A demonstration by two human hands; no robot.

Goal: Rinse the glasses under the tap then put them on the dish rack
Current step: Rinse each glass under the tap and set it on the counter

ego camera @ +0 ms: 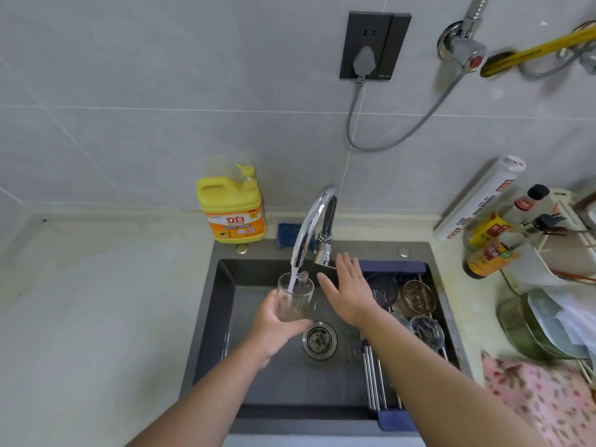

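Clear glass [295, 298] under running tap [314, 221], over sink [225, 317] | left hand [274, 327] wrapped round it | right hand [346, 290] fingers spread, empty | risk: wet glass slips, strikes basin; overfill splashes.

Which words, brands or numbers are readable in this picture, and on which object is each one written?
"立白": orange label of the yellow detergent bottle; the smaller print there is too blurred to read.
White roll box: red and dark lettering, too blurred to read.
Front sauce bottle and rear sauce bottle: labels too blurred to read.
Wall socket: small mark at the lower corner, too small to read.
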